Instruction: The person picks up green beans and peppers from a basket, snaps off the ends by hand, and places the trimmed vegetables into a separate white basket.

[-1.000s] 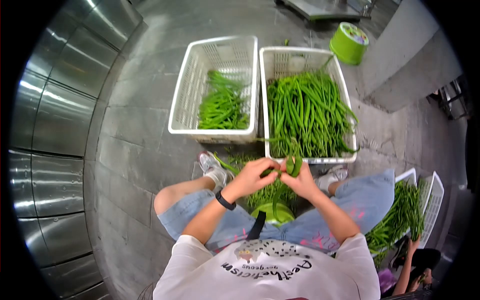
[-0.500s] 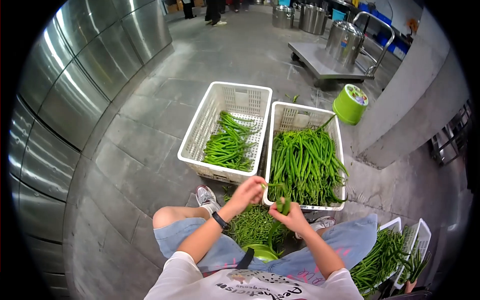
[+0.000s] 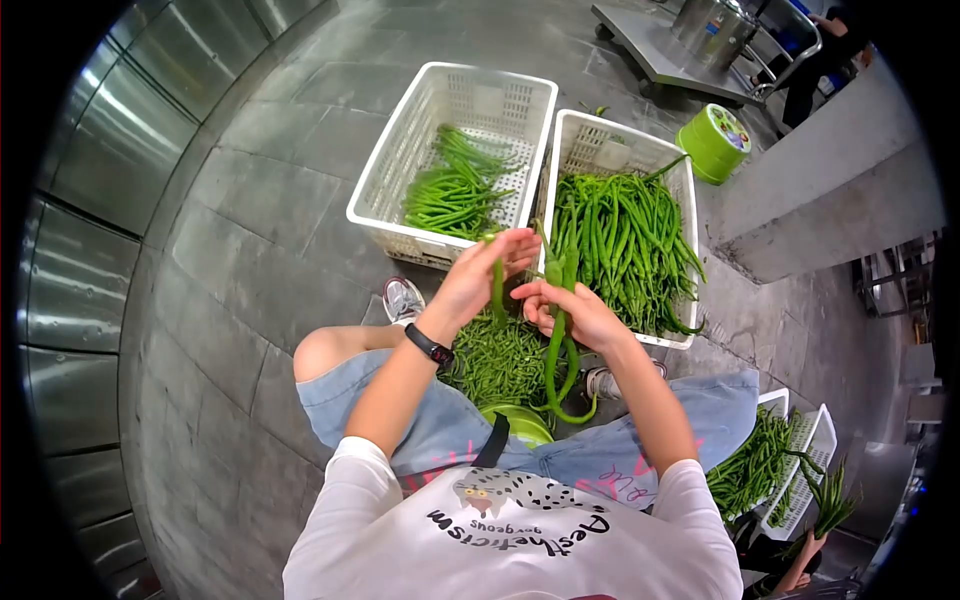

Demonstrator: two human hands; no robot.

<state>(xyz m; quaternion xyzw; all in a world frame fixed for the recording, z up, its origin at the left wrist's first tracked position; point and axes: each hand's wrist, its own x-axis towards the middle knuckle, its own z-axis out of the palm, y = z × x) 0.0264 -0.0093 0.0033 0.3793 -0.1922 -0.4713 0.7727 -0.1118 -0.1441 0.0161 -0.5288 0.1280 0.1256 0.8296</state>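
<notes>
My left hand [image 3: 488, 275], with a dark wristband behind it, has a green chili pepper [image 3: 498, 292] hanging at its thumb; its fingers reach towards the right hand. Several long green chili peppers [image 3: 553, 365] are gripped in my right hand [image 3: 575, 312], their curled ends dangling below. Ahead on the left, a white plastic crate [image 3: 372, 190] holds a smaller heap of green chili peppers [image 3: 455, 190]. The white crate [image 3: 683, 170] beside it is fuller, with a thick layer of long peppers [image 3: 625, 245]. Between my feet lies a pile of small green pieces [image 3: 495, 362].
A green bucket [image 3: 713, 145] stands by a concrete pillar [image 3: 825, 190]. Beyond is a flat trolley [image 3: 650, 50] with a metal pot [image 3: 710, 32]. At lower right another person's hand [image 3: 805, 555] holds peppers near white crates [image 3: 815, 455]. Metal panels [image 3: 110, 150] line the left.
The view has tilted downward, so the crates sit higher in it. My hands have moved forward, and the left hand's fingers have straightened. The other person's hand with peppers shows more.
</notes>
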